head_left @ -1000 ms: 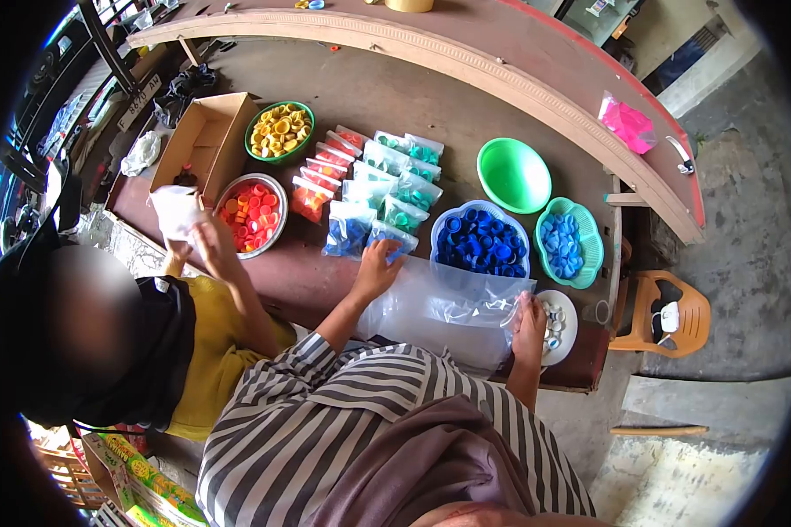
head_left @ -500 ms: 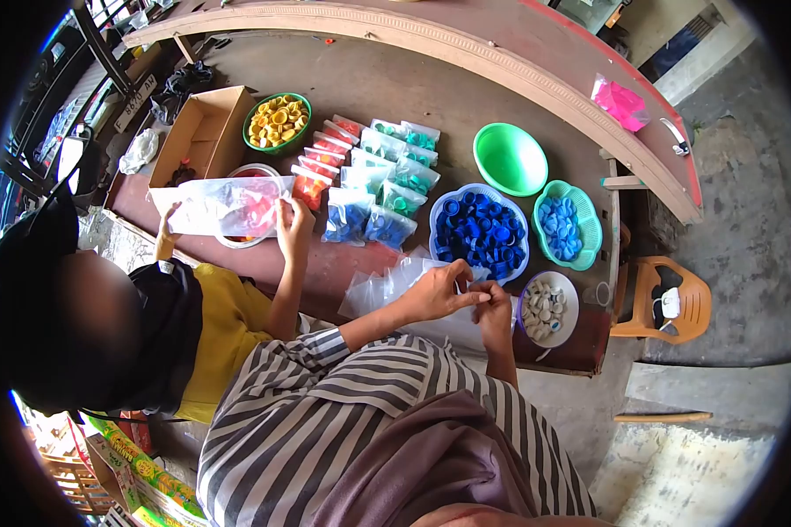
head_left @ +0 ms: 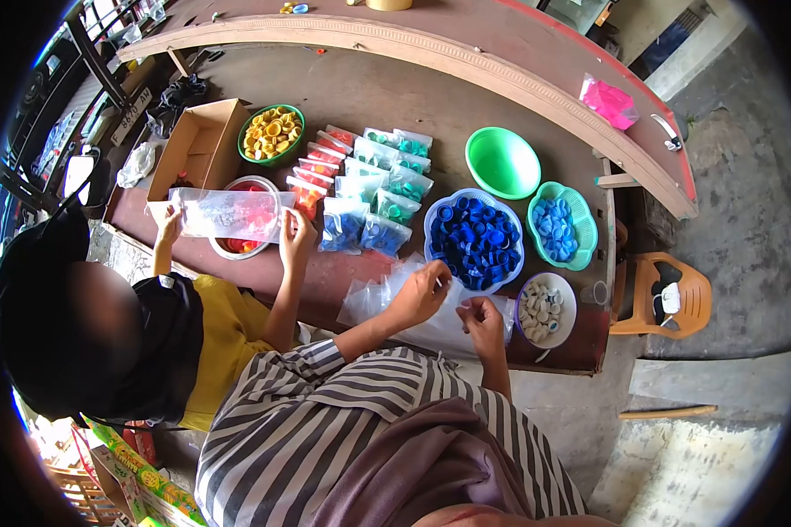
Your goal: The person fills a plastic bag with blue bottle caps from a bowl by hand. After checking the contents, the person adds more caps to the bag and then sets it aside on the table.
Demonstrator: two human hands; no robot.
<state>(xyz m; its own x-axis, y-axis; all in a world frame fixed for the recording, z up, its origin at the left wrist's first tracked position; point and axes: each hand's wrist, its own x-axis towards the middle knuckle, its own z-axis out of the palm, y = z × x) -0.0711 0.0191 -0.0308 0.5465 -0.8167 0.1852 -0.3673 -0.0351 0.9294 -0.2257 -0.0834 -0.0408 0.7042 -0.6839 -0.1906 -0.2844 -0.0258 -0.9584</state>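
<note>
My left hand (head_left: 420, 294) is closed in a pinch, just in front of the basin of dark blue caps (head_left: 475, 241). My right hand (head_left: 483, 327) is a short way to its right, with thumb and fingers also pinched together. Clear plastic bags (head_left: 391, 285) lie on the table beneath and around both hands. Whether clear film is between my fingertips is too faint to make out. The bowl of whitish caps (head_left: 543, 309) stands right of my right hand. Filled bags of blue caps (head_left: 385, 233) lie beyond my left hand.
A co-worker (head_left: 228, 325) at left holds a clear bag (head_left: 228, 213) over a basin of red caps (head_left: 253, 246). Bags of orange (head_left: 310, 189) and green caps (head_left: 409, 182), a yellow-cap basket (head_left: 273, 134), green bowl (head_left: 503, 163), light-blue-cap basket (head_left: 561, 230) and carton (head_left: 204, 140) fill the table.
My hands have drawn apart from a touching pinch, the left moving left and the right slightly down and left. The co-worker's bag has spread flatter over the red caps.
</note>
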